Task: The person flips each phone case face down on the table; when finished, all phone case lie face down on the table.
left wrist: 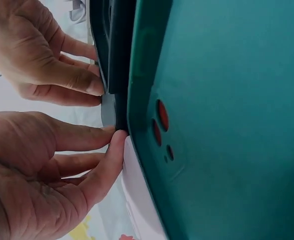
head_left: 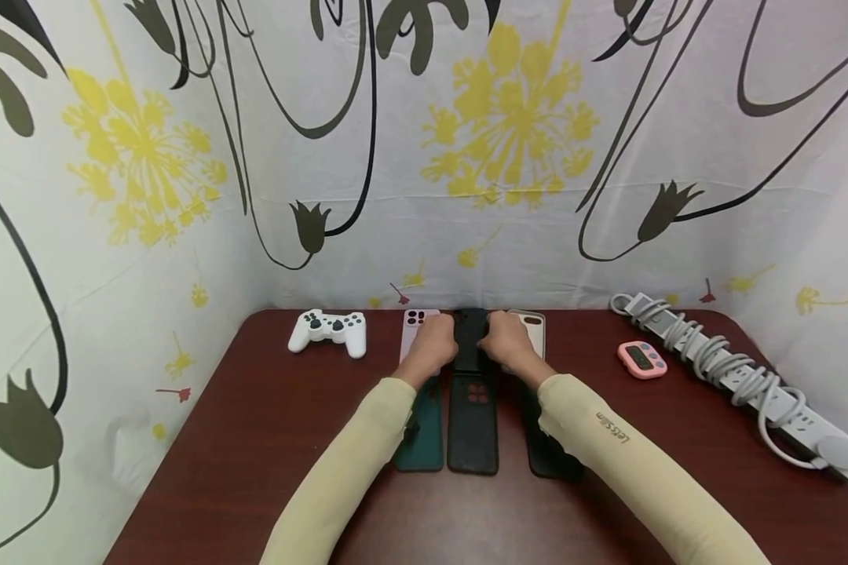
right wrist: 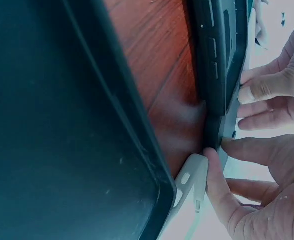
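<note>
Six cases: you have two rows of three on the table point(head_left: 268, 439), with the black case point(head_left: 469, 337) as the landmark.
Head view: your left hand point(head_left: 433, 347) and right hand point(head_left: 507, 343) flank the black case in the far row; pink case point(head_left: 414, 322) to its left, beige case point(head_left: 533, 326) to its right, three dark cases nearer you.
Left wrist view: your left hand point(left wrist: 41, 170) pinches the black case point(left wrist: 117, 60) by its edge, thumb against it; the teal case point(left wrist: 227, 125) fills the near side.
Right wrist view: your right hand point(right wrist: 257, 185) fingertips press its opposite edge.
Progress: I judge the rows nearly squared; this middle case is yet to be released.
</note>
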A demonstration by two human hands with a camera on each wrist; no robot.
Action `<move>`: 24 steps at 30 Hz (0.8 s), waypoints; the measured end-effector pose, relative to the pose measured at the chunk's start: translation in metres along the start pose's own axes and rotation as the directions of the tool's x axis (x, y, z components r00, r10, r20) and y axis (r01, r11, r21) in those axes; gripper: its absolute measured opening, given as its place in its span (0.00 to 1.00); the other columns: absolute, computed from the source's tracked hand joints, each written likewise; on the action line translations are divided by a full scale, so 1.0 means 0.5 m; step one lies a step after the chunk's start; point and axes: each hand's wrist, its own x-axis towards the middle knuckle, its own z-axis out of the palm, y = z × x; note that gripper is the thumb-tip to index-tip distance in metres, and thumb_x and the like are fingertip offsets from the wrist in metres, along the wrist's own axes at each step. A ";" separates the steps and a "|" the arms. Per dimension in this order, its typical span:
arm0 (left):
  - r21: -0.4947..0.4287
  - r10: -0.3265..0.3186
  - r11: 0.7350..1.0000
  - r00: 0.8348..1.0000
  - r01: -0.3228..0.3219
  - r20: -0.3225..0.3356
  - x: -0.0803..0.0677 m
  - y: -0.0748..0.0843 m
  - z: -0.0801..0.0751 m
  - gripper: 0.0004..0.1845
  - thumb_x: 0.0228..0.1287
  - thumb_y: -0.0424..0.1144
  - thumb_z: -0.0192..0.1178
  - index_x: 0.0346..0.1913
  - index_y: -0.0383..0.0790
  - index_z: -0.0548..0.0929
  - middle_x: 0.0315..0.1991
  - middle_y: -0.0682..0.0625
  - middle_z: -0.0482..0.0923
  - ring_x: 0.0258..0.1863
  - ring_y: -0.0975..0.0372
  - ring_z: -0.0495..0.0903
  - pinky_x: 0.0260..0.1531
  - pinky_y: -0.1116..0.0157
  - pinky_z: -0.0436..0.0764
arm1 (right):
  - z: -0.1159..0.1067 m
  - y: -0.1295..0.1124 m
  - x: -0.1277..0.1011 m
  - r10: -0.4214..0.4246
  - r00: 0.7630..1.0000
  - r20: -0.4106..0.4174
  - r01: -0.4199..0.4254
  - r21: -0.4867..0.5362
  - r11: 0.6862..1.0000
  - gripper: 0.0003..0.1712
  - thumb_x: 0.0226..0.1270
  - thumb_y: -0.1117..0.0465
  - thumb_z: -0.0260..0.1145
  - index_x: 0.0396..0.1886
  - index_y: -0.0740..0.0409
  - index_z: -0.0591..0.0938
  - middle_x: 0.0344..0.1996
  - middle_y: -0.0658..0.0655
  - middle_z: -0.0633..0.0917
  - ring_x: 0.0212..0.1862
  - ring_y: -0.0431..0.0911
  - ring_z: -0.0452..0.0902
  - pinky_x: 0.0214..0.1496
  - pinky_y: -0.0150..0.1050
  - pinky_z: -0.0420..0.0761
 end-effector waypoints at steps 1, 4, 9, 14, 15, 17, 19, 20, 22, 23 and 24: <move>-0.001 0.001 1.000 1.000 -0.001 -0.002 -0.001 0.000 0.000 0.06 0.68 0.25 0.62 0.37 0.33 0.88 0.37 0.39 0.87 0.29 0.58 0.80 0.28 0.65 0.73 | 0.001 0.001 0.000 -0.004 1.000 -0.001 0.004 0.007 1.000 0.07 0.68 0.65 0.74 0.37 0.64 0.84 0.25 0.60 0.83 0.28 0.51 0.79 0.32 0.41 0.75; 0.023 0.006 1.000 1.000 -0.005 -0.006 -0.004 0.001 0.001 0.06 0.70 0.26 0.61 0.41 0.34 0.88 0.40 0.40 0.88 0.37 0.55 0.85 0.35 0.63 0.80 | 0.001 0.007 0.000 -0.013 1.000 -0.024 0.014 0.023 1.000 0.10 0.69 0.64 0.73 0.43 0.67 0.85 0.28 0.63 0.87 0.27 0.52 0.83 0.35 0.45 0.82; 0.122 0.045 0.992 0.999 -0.044 -0.009 -0.009 0.013 0.000 0.14 0.76 0.29 0.58 0.60 0.32 0.84 0.54 0.39 0.85 0.54 0.51 0.86 0.55 0.57 0.86 | -0.005 0.022 -0.005 -0.003 0.997 -0.073 0.008 0.075 0.997 0.23 0.74 0.61 0.69 0.62 0.70 0.82 0.47 0.69 0.90 0.43 0.58 0.90 0.54 0.56 0.87; 0.115 0.037 0.993 0.999 -0.036 0.000 -0.001 0.026 -0.012 0.19 0.77 0.32 0.60 0.67 0.33 0.80 0.59 0.38 0.81 0.58 0.50 0.84 0.56 0.57 0.86 | -0.026 0.038 -0.012 -0.008 0.996 -0.087 0.021 0.143 0.989 0.22 0.76 0.59 0.67 0.64 0.66 0.81 0.55 0.69 0.88 0.53 0.60 0.87 0.55 0.56 0.86; 0.083 0.031 0.996 0.999 -0.032 0.010 0.003 0.028 -0.015 0.20 0.76 0.32 0.61 0.67 0.34 0.79 0.60 0.38 0.81 0.59 0.50 0.83 0.56 0.56 0.86 | -0.031 0.043 -0.013 -0.005 0.996 -0.085 0.019 0.168 0.986 0.22 0.77 0.59 0.66 0.64 0.66 0.81 0.56 0.69 0.87 0.53 0.60 0.88 0.53 0.55 0.87; 0.002 0.032 0.999 0.999 -0.032 0.033 0.013 0.033 -0.019 0.24 0.74 0.33 0.64 0.70 0.34 0.77 0.63 0.39 0.80 0.61 0.50 0.82 0.57 0.55 0.85 | -0.040 0.056 -0.015 0.008 0.997 -0.075 0.007 0.201 0.980 0.23 0.77 0.59 0.66 0.66 0.66 0.79 0.58 0.69 0.86 0.49 0.58 0.90 0.47 0.50 0.90; -0.086 0.049 0.995 0.996 -0.043 0.069 0.025 0.041 -0.019 0.28 0.74 0.33 0.64 0.74 0.36 0.74 0.66 0.40 0.80 0.62 0.51 0.82 0.56 0.56 0.85 | -0.050 0.071 -0.016 0.023 0.998 -0.066 -0.007 0.227 0.974 0.24 0.78 0.60 0.65 0.67 0.67 0.78 0.60 0.71 0.85 0.43 0.55 0.92 0.40 0.46 0.90; -0.146 0.060 0.988 0.994 -0.047 0.091 0.031 0.046 -0.018 0.30 0.74 0.32 0.64 0.76 0.37 0.72 0.68 0.40 0.79 0.62 0.52 0.82 0.55 0.56 0.84 | -0.053 0.078 -0.016 0.030 0.998 -0.063 -0.014 0.235 0.972 0.25 0.78 0.60 0.65 0.68 0.67 0.77 0.60 0.71 0.84 0.39 0.54 0.92 0.37 0.44 0.90; -0.251 0.081 0.967 0.988 -0.046 0.131 0.043 0.057 -0.013 0.32 0.74 0.31 0.63 0.78 0.40 0.69 0.71 0.42 0.77 0.62 0.54 0.83 0.53 0.59 0.85 | -0.060 0.093 -0.016 0.044 0.996 -0.073 -0.026 0.232 0.972 0.24 0.78 0.60 0.65 0.67 0.67 0.78 0.60 0.71 0.84 0.34 0.51 0.91 0.33 0.41 0.89; -0.298 0.092 0.954 0.985 -0.043 0.150 0.046 0.063 -0.009 0.33 0.75 0.30 0.62 0.80 0.42 0.67 0.73 0.42 0.76 0.62 0.55 0.83 0.52 0.60 0.85 | -0.064 0.100 -0.018 0.048 0.995 -0.082 -0.029 0.223 0.974 0.24 0.77 0.59 0.65 0.67 0.67 0.78 0.59 0.71 0.85 0.32 0.50 0.91 0.32 0.41 0.88; -0.333 0.098 0.942 0.981 -0.037 0.167 0.049 0.068 -0.005 0.34 0.75 0.30 0.62 0.81 0.43 0.66 0.73 0.43 0.75 0.62 0.56 0.83 0.52 0.61 0.85 | -0.066 0.107 -0.019 0.052 0.994 -0.091 -0.031 0.213 0.977 0.24 0.77 0.59 0.65 0.66 0.67 0.79 0.58 0.72 0.85 0.30 0.49 0.90 0.32 0.40 0.88</move>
